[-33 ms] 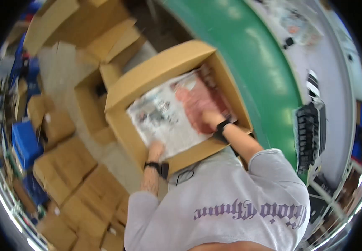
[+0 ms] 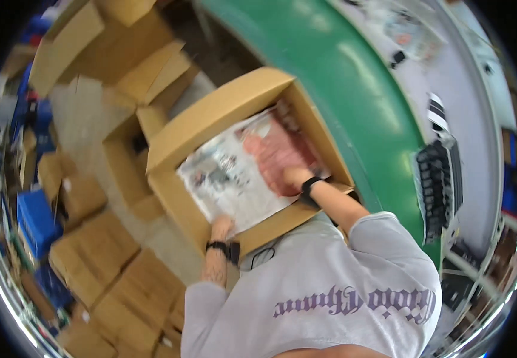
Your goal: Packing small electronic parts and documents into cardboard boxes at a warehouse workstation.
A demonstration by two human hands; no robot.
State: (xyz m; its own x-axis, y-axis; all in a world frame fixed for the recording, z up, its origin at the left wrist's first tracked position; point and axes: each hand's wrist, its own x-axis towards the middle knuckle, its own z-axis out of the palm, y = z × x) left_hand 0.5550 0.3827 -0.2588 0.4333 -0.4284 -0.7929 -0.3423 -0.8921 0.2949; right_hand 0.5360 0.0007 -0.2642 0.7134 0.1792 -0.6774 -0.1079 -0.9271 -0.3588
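An open cardboard box (image 2: 210, 119) stands in front of me, tilted in the view. Inside lies a flat whitish sheet or bag with a dark, blurred print (image 2: 243, 197), and over its right part is a red-pink printed or see-through piece (image 2: 273, 156). My left hand (image 2: 222, 225) is at the near left corner of the white sheet, by the box wall; its fingers are too blurred to read. My right hand (image 2: 296, 177) reaches over the near right wall and touches the red-pink piece, its fingertips smeared and partly hidden. Dark bands circle both wrists.
A green work surface (image 2: 336, 89) runs along the box's right side, with a pale shelf (image 2: 461, 119) beyond it holding black plastic-wrapped items (image 2: 431, 191). At left are another open carton (image 2: 130, 173), several closed cartons (image 2: 94, 244) and a blue bin (image 2: 39, 221).
The whole view has shifted slightly, so the box appears a little further left and lower. Both hands stay at about the same places in the box.
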